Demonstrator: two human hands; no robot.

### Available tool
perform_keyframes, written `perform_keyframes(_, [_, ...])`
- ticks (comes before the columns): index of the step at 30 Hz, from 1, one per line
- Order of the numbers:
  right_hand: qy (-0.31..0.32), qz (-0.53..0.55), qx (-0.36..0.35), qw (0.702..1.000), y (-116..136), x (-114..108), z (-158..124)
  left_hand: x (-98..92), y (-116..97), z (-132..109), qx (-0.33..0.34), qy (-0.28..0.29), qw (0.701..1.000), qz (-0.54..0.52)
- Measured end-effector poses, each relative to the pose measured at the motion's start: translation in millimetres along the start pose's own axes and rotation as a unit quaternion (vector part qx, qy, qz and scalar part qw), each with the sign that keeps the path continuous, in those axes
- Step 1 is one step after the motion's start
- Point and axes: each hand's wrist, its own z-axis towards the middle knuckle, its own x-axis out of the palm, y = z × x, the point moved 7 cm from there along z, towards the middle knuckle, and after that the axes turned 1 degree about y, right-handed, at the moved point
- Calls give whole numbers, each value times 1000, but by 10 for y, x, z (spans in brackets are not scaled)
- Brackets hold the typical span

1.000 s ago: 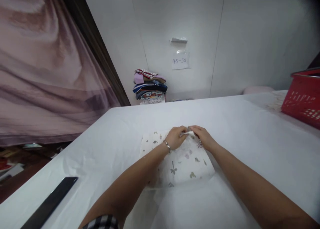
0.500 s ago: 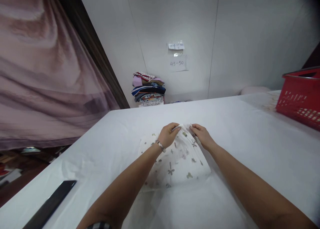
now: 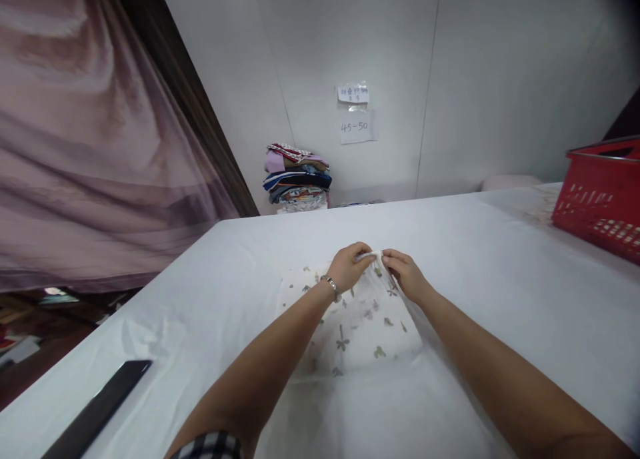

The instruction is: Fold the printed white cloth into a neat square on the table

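A white cloth garment (image 3: 360,332) printed with small grey-green and brown motifs lies in front of me; its exact kind I cannot make out. At its far edge my left hand (image 3: 349,267) pinches the gathered fabric between thumb and fingers. Close beside it, my right hand (image 3: 406,272) grips the same edge from the right. The fabric between the two hands is bunched and slightly raised, while the rest spreads flat toward me. My left forearm covers part of the cloth's left side. A metal bracelet (image 3: 331,287) circles my left wrist.
The garment rests on a white-covered table (image 3: 480,299). A dark flat strip (image 3: 97,409) lies at the left front. A red plastic basket (image 3: 595,195) stands at the right. Beyond the far edge are stacked folded clothes (image 3: 297,179), and a pink curtain (image 3: 90,145) hangs at the left.
My left hand has moved right along the garment's far edge, closer to my right hand. The fabric between them is more tightly gathered. My right hand has hardly moved.
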Motion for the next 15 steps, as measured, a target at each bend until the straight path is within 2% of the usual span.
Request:
perform_keyframes(2, [8, -4, -9, 1000, 44, 31, -14, -6, -16, 1, 1, -8, 1000, 16])
perform_keyframes(8, [-30, -74, -23, 997, 108, 27, -50, -30, -23, -58, 42, -1, 997, 70])
perform_keyframes(11, [-37, -82, -11, 996, 96, 22, -68, -113, 97, -128, 59, 8, 994, 90])
perform_keyframes(15, [-41, -71, -8, 997, 74, 10, -79, -278, 365, -232, 37, 47, 992, 112])
